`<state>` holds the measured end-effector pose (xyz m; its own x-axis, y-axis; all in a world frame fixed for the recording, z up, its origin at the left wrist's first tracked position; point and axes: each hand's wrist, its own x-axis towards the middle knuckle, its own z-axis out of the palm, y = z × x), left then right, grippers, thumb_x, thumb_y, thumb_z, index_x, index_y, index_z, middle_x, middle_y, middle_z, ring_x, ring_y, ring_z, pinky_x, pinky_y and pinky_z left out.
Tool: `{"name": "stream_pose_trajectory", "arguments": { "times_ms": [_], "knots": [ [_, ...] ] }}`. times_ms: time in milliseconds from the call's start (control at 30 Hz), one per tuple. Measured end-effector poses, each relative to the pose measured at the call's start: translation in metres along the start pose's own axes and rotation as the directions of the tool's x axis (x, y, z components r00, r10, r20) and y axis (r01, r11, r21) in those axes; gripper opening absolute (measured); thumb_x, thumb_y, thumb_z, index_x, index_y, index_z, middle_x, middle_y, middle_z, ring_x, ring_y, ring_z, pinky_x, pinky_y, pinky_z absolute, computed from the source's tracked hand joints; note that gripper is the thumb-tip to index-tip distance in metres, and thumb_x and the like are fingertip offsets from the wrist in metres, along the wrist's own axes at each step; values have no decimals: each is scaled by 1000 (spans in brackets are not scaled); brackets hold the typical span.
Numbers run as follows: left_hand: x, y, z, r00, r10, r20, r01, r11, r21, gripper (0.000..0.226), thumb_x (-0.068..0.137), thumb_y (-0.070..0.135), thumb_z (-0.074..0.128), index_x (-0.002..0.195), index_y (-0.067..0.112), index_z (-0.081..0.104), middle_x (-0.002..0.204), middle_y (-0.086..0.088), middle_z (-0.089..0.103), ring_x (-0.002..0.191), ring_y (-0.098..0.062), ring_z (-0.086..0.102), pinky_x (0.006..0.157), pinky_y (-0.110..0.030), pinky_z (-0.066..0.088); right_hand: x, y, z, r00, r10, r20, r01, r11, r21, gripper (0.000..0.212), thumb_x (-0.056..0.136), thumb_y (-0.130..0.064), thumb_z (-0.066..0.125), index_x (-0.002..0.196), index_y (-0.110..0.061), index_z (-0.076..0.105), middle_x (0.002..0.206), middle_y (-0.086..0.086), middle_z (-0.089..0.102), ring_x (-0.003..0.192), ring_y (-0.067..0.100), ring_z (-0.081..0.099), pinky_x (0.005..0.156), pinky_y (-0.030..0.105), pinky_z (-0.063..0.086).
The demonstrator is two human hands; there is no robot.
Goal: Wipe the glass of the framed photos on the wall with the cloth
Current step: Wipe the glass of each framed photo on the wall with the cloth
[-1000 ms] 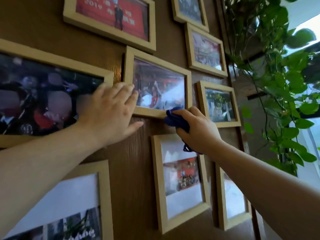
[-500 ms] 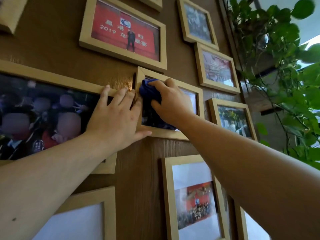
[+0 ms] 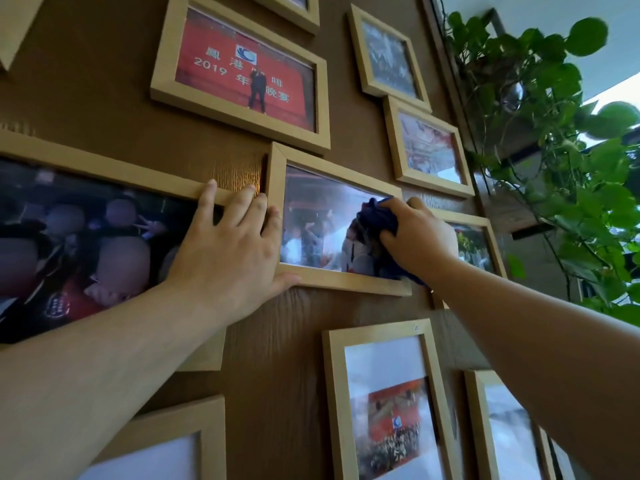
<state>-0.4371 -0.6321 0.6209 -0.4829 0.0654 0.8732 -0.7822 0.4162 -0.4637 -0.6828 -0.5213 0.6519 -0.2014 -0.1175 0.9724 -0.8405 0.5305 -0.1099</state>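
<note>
Several light wooden photo frames hang on a brown wood-grain wall. My right hand (image 3: 420, 239) holds a dark blue cloth (image 3: 377, 220) pressed against the right part of the glass of the middle frame (image 3: 311, 216). My left hand (image 3: 228, 251) lies flat with spread fingers on that frame's left edge and on the corner of the large frame (image 3: 86, 237) to its left. The cloth and hand hide the middle frame's right side.
A red-photo frame (image 3: 242, 74) hangs above the middle one, smaller frames (image 3: 427, 148) to the upper right, and upright frames (image 3: 388, 403) below. A leafy green vine (image 3: 561, 161) hangs along the wall's right edge beside a bright window.
My right hand has swept the cloth from the middle frame's top left corner across the glass to its right side. My left hand stays braced on the frame's left edge.
</note>
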Motion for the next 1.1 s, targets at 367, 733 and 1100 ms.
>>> {"name": "stream_pose_trajectory", "arguments": {
  "times_ms": [367, 733, 1100],
  "knots": [
    [1, 1, -3, 1000, 8, -1, -8, 1000, -12, 93, 80, 73, 20, 146, 9, 28, 153, -17, 32, 146, -31, 17, 115, -62, 12, -16, -69, -23, 865, -499, 52, 488, 861, 142, 47, 86, -35, 57, 131, -31, 44, 104, -8, 41, 81, 10, 44, 60, 22, 33],
    [2, 1, -4, 1000, -6, 14, 7, 1000, -26, 106, 68, 74, 0, 142, 6, 36, 149, -18, 38, 144, -31, 22, 114, -62, 14, -33, 3, -16, 973, -114, 202, 108, 993, 42, 39, 82, -38, 58, 120, -36, 50, 106, -2, 53, 83, 16, 52, 68, 33, 48],
    [1, 2, 5, 1000, 20, 5, -20, 999, 39, 106, 70, 81, 35, 142, 4, 32, 148, -22, 36, 142, -35, 24, 113, -62, 18, -31, -93, -39, 857, -406, 318, 200, 831, 520, 16, 85, -36, 58, 101, -34, 56, 90, -6, 60, 78, 9, 57, 71, 26, 49]
  ]
}}
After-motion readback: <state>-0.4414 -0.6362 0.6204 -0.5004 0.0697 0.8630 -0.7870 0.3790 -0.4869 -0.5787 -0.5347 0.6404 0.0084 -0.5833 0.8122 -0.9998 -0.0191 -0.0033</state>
